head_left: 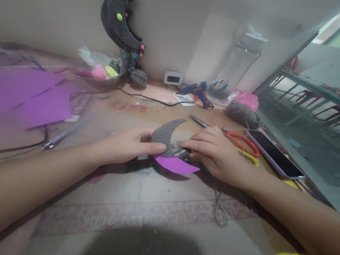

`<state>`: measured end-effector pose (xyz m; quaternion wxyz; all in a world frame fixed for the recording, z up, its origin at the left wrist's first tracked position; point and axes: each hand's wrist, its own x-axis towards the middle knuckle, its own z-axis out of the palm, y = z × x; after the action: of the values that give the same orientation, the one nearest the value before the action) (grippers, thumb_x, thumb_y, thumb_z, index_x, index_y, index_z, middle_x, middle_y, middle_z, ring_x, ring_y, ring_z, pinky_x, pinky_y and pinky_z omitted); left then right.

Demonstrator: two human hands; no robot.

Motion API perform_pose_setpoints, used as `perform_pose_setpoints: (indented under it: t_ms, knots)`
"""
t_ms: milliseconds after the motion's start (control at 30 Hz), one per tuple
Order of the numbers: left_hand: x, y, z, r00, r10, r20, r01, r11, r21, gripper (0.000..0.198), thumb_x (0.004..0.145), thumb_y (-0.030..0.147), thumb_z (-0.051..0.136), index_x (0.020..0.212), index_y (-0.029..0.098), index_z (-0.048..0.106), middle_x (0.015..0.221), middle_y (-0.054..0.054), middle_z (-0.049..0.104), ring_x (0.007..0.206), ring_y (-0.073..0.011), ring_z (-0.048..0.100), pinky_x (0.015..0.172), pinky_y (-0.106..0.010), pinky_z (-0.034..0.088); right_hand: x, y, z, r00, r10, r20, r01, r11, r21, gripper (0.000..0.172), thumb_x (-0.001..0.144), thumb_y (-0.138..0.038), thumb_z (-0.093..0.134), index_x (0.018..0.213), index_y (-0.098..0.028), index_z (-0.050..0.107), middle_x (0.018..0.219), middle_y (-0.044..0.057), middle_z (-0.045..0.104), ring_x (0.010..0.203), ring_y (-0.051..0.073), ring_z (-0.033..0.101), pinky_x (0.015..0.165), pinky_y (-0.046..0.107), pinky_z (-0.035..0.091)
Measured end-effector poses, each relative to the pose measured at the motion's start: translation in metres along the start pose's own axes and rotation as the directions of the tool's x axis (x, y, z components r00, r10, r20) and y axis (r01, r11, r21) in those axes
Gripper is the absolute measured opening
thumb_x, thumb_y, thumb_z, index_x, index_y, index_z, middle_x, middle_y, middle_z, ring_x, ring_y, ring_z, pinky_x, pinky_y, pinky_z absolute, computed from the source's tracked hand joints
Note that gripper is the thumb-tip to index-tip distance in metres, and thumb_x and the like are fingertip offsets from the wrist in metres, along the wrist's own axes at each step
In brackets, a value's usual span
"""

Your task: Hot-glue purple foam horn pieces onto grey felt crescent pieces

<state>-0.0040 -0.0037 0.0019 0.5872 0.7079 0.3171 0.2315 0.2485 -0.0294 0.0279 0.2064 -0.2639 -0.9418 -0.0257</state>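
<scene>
My left hand (137,146) grips a grey crescent moon (165,137) that looks wrapped in yarn, its thumb on the lower left of the shape. Under the crescent's lower edge, a curved piece of purple paper (177,165) sticks out. From the right, my right hand (217,153) pinches a small dark tool with a pointed metal tip (181,151), which lies close to the crescent's lower right side. Its exact kind is hard to make out. A loop of grey yarn (220,212) lies below my right wrist.
Orange-handled scissors (244,141), a phone (275,154) and a grey yarn skein (244,114) lie at the right. Behind stand a blue glue gun (198,91), a small digital clock (173,78) and a clear bottle (237,67). Purple sheets (46,104) and a pen (61,135) lie left. A decorated dark crescent (114,18) hangs on the wall.
</scene>
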Motion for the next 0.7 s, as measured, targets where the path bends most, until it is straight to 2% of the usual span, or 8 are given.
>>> perform_pose_setpoints:
  t_ms: [267,500,700]
  knots:
    - [0.0000,0.0006,-0.0001,1.000,0.000,0.024,0.000,1.000,-0.019,0.035,0.083,0.041,0.061,0.113,0.022,0.067,0.101,-0.005,0.071,0.100,-0.0238,0.062,0.093,-0.042,0.047,-0.0002,-0.0007,0.0018,0.998,-0.037,-0.041,0.035,0.998,-0.057,0.022,0.095,-0.023,0.049,0.109,-0.018,0.065,0.089,0.006,0.069,0.082,0.018,0.053,0.075,0.033,0.037]
    - [0.0001,0.0016,0.0002,1.000,0.003,0.023,-0.002,1.000,-0.025,0.033,0.083,0.040,0.062,0.110,0.023,0.068,0.101,-0.004,0.072,0.096,-0.0216,0.063,0.089,-0.037,0.047,-0.0015,0.0005,0.0064,0.998,-0.009,-0.059,0.012,0.999,0.040,0.022,0.093,-0.019,0.051,0.111,-0.018,0.064,0.088,0.006,0.069,0.081,0.017,0.053,0.076,0.033,0.039]
    - [0.0004,0.0035,0.0010,0.999,0.005,0.036,-0.005,1.000,-0.024,0.030,0.084,0.038,0.061,0.109,0.023,0.069,0.100,-0.003,0.071,0.095,-0.0203,0.062,0.090,-0.036,0.046,-0.0012,0.0010,0.0072,0.996,-0.046,-0.075,0.047,0.999,0.017,0.020,0.094,-0.020,0.050,0.108,-0.018,0.064,0.083,0.005,0.068,0.076,0.016,0.054,0.071,0.032,0.038]
